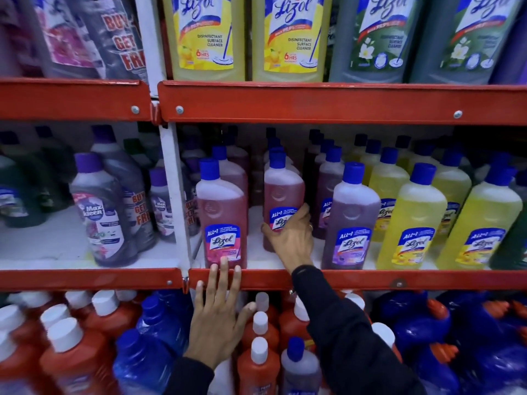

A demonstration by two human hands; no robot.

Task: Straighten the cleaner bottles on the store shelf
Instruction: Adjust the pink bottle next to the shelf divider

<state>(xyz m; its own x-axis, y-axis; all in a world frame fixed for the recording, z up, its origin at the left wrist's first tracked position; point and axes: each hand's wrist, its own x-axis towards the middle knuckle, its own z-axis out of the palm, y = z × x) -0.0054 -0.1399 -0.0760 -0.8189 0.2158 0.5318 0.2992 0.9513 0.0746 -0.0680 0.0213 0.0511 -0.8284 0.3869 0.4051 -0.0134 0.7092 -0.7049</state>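
Middle shelf point(370, 279), red front lip. Right hand point(291, 238), in a black sleeve point(342, 332), has its grip closed around a pink Lizol bottle point(282, 195) standing upright, set back from the lip. Left hand point(218, 312) is spread flat, grip open, fingertips touching the base of a front pink bottle point(222, 218) at the lip. A purple bottle point(350, 218) and yellow bottles point(410, 220) stand to the right.

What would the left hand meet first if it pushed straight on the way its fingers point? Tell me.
The left hand points up and into the shelf. Its fingertips already overlap the base of the front pink plastic Lizol bottle with the blue cap, so that bottle comes first; actual contact is unclear.
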